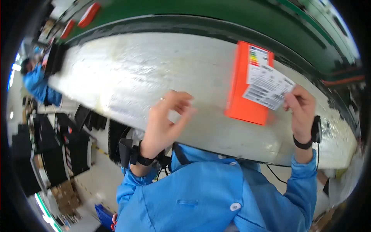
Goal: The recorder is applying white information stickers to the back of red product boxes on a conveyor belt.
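Note:
My right hand (302, 110) pinches the right corner of a white printed label (268, 92) between thumb and fingers. The label lies slantwise over an orange box (238, 94) on the right part of the white table; whether it touches the box, I cannot tell. Beside it, partly covered, the box carries another printed patch with a coloured scale (254, 57). To the left of the box my left hand (164, 120) hovers above the table. Its fingers are bent, the thumb stands apart, and it holds nothing.
The worn white table (127, 65) stretches left toward a co-worker in blue (36, 83). Along its far side runs a green belt (154, 25) with two orange boxes (89, 14) at the left. Black crates (46, 135) stand on the floor at left. A thin cable hangs below my right wrist.

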`<state>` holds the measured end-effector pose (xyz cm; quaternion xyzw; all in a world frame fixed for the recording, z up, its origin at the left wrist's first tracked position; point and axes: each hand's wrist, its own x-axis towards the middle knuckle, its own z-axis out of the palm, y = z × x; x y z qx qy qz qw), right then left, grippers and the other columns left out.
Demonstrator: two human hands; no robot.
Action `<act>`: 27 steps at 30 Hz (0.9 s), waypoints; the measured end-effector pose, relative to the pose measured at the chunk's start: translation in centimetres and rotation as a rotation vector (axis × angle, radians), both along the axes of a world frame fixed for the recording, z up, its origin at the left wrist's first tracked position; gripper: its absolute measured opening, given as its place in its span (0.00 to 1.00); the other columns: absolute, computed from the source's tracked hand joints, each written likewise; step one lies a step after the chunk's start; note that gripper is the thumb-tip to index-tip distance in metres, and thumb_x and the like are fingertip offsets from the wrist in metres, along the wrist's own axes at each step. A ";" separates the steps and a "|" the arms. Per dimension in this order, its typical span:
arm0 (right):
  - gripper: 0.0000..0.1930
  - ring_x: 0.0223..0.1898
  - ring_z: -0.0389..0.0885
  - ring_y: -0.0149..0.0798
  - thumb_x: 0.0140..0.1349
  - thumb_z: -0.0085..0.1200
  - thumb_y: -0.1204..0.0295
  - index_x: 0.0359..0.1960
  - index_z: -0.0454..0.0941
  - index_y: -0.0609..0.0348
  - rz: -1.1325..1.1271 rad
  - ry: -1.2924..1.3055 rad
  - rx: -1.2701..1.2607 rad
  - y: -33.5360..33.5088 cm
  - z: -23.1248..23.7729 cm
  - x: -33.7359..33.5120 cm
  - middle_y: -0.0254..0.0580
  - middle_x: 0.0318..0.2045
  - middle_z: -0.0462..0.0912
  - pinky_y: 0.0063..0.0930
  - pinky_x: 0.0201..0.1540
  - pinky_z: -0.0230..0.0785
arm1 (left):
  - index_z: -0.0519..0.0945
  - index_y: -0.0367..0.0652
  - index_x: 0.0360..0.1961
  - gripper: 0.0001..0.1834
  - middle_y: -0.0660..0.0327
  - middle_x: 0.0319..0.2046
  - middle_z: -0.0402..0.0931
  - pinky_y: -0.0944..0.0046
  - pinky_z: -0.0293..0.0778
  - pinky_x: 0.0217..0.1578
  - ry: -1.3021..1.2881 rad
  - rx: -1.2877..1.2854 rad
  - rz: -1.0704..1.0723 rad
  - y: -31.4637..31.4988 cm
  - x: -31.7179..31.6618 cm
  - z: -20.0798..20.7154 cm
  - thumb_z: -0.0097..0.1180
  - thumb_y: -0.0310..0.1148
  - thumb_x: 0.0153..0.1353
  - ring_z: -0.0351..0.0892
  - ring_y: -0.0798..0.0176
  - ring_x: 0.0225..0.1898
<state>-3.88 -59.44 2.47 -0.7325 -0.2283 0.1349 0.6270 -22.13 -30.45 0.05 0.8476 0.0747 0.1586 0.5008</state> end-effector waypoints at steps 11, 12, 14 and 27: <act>0.06 0.26 0.73 0.21 0.63 0.61 0.72 0.32 0.81 0.62 0.076 0.116 0.032 -0.6 -0.2 -0.2 0.29 0.25 0.79 0.16 0.29 0.64 | 0.85 0.37 0.35 0.07 0.63 0.34 0.80 0.75 0.72 0.28 0.100 -0.094 -0.245 -3.1 9.6 4.1 0.66 0.29 0.57 0.79 0.71 0.33; 0.06 0.26 0.73 0.21 0.63 0.61 0.72 0.32 0.81 0.62 0.090 0.131 0.036 -0.5 -0.3 -0.2 0.29 0.25 0.79 0.15 0.29 0.64 | 0.84 0.37 0.34 0.07 0.64 0.34 0.80 0.75 0.70 0.27 0.076 -0.066 -0.297 -3.0 9.6 3.8 0.66 0.29 0.57 0.78 0.72 0.33; 0.07 0.26 0.73 0.20 0.63 0.61 0.71 0.32 0.81 0.62 0.105 0.157 0.042 -0.3 -0.3 -0.2 0.29 0.25 0.79 0.15 0.29 0.63 | 0.84 0.38 0.33 0.06 0.64 0.33 0.80 0.75 0.68 0.26 0.063 -0.039 -0.347 -3.0 9.6 3.4 0.66 0.29 0.57 0.77 0.73 0.33; 0.11 0.24 0.69 0.18 0.64 0.61 0.68 0.27 0.76 0.59 0.142 0.363 -0.090 0.8 -1.2 -1.2 0.26 0.23 0.76 0.14 0.25 0.58 | 0.84 0.38 0.29 0.07 0.66 0.25 0.79 0.76 0.62 0.23 0.356 -0.345 -0.233 -3.4 8.2 1.2 0.65 0.31 0.59 0.68 0.78 0.22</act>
